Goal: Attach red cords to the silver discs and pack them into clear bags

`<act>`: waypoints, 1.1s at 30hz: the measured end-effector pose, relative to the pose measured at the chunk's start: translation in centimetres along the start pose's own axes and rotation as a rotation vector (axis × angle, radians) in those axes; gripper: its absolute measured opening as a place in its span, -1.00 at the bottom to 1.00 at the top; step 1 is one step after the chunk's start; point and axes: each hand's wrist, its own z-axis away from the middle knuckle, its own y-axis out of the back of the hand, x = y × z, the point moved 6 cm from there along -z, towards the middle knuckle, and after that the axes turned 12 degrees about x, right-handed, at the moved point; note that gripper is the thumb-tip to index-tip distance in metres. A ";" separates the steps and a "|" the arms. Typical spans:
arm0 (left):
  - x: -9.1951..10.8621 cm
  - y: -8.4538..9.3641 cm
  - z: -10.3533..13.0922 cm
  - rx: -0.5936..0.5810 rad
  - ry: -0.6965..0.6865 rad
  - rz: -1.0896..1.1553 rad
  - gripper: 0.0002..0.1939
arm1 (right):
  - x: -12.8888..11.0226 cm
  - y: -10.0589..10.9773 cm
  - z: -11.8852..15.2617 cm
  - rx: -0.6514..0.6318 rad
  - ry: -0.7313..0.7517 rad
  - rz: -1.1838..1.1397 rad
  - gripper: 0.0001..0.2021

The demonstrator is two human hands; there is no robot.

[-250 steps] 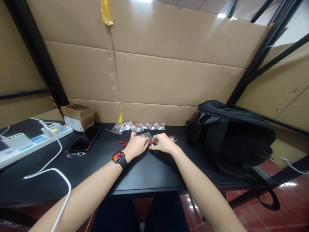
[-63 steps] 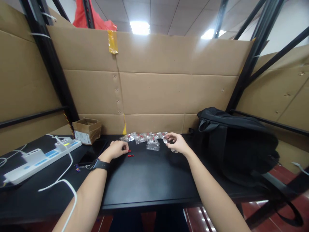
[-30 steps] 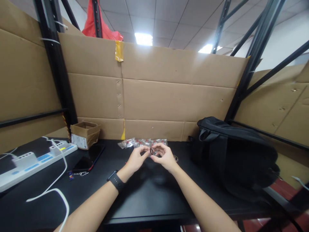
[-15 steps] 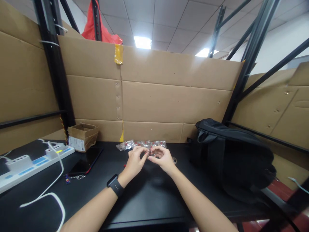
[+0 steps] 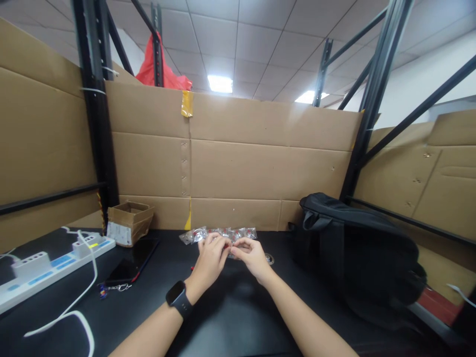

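My left hand (image 5: 212, 255), with a black watch on its wrist, is closed in a pinch near the middle of the black table. My right hand (image 5: 253, 258) faces it, thumb and fingertips pinched together. Something small is between the fingertips of both hands, too hidden to name. Just behind the hands lies a row of clear plastic packets (image 5: 199, 234) with red marks. A small round metallic item (image 5: 269, 259) rests on the table right beside my right hand.
A black bag (image 5: 357, 248) stands at the right. On the left are a white power strip (image 5: 55, 267) with cables, a dark phone or tablet (image 5: 130, 263) with a keychain, and an open cardboard box (image 5: 130, 223). Cardboard panels (image 5: 238, 168) close off the back.
The view has tilted up slightly, so the scene sits lower. My hands remain together, and the fingertips of my right hand look more tightly closed.
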 end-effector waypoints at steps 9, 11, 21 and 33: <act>-0.9 -0.3 0.1 -0.003 0.161 0.017 -0.84 | -0.6 0.0 -0.1 -0.036 0.019 0.078 -0.63; -0.7 -0.3 0.1 -0.012 0.156 0.014 -0.84 | -0.4 0.1 -0.2 -0.049 0.037 0.106 -0.65; -0.1 0.4 -0.2 0.050 0.158 0.031 -0.80 | -1.9 0.6 0.0 -0.026 0.417 0.520 -0.92; 0.6 -0.9 0.5 -0.175 0.098 0.083 -0.82 | -4.2 0.0 0.9 -0.110 0.591 0.626 -0.87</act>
